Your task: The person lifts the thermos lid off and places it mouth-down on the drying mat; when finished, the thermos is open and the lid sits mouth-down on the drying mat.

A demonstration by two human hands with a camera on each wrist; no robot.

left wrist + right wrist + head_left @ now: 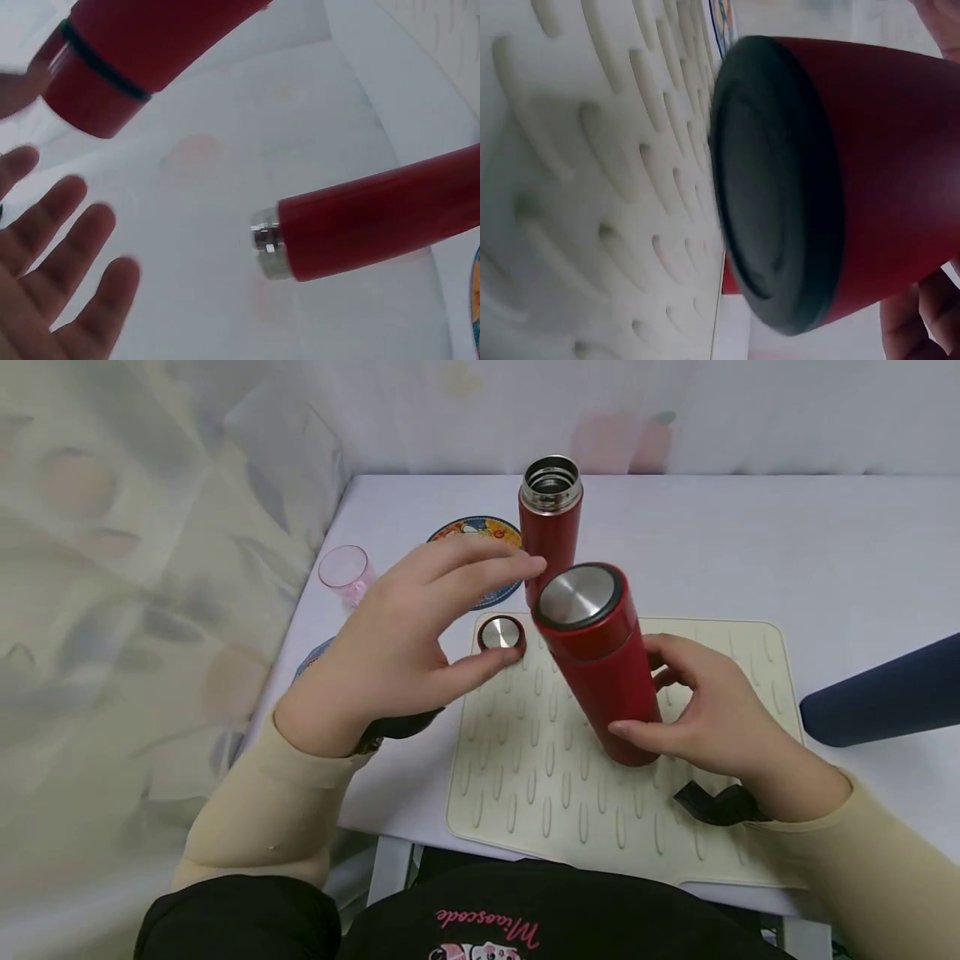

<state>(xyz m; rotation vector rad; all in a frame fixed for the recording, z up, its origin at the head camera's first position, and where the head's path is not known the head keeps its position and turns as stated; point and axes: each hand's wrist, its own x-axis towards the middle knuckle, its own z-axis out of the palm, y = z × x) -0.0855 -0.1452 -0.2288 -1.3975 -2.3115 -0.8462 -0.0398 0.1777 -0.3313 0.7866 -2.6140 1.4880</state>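
Observation:
A red thermos flask (603,668) with a steel-topped lid (581,596) is held low on its body by my right hand (708,710). It leans to the left over the ribbed mat, and its dark base (757,180) faces the mat in the right wrist view. My left hand (397,635) is spread beside the lid, its fingers (90,232) fairly straight and holding nothing. Behind it stands a second red thermos (551,522), uncapped, with a bare steel neck (268,244). A loose steel-topped cap (501,633) lies on the mat near my left thumb.
The cream ribbed mat (547,777) covers the table's front. A patterned plate (480,527) sits by the uncapped thermos, partly hidden. A pink clear glass (347,572) stands on the left. A dark blue cylindrical object (885,689) lies at the right edge.

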